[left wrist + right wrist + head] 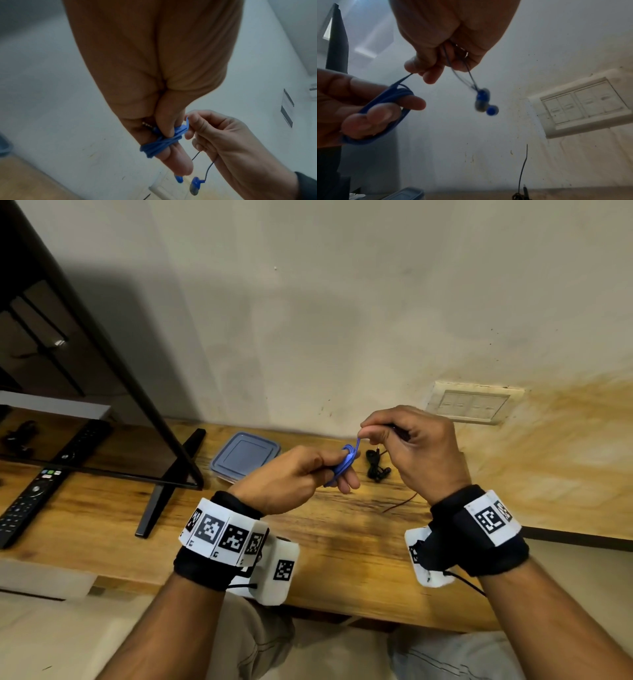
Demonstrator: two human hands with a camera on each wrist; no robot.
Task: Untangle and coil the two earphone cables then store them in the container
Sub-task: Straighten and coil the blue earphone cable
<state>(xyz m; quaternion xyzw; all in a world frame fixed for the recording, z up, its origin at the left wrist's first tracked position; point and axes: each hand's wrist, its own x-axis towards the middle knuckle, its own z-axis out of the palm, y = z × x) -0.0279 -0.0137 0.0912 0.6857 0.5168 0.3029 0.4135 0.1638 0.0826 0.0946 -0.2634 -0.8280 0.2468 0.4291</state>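
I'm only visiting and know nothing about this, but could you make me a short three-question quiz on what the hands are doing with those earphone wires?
1. True or false: the blue earphone cable is wound around fingers of the left hand.
2. What dangles below the right hand? A) a remote B) the blue earbuds C) a plug
3. Where is the black earphone cable?

Key
1. True.
2. B.
3. On the wooden table, bunched up beside the container, whose lid is on.
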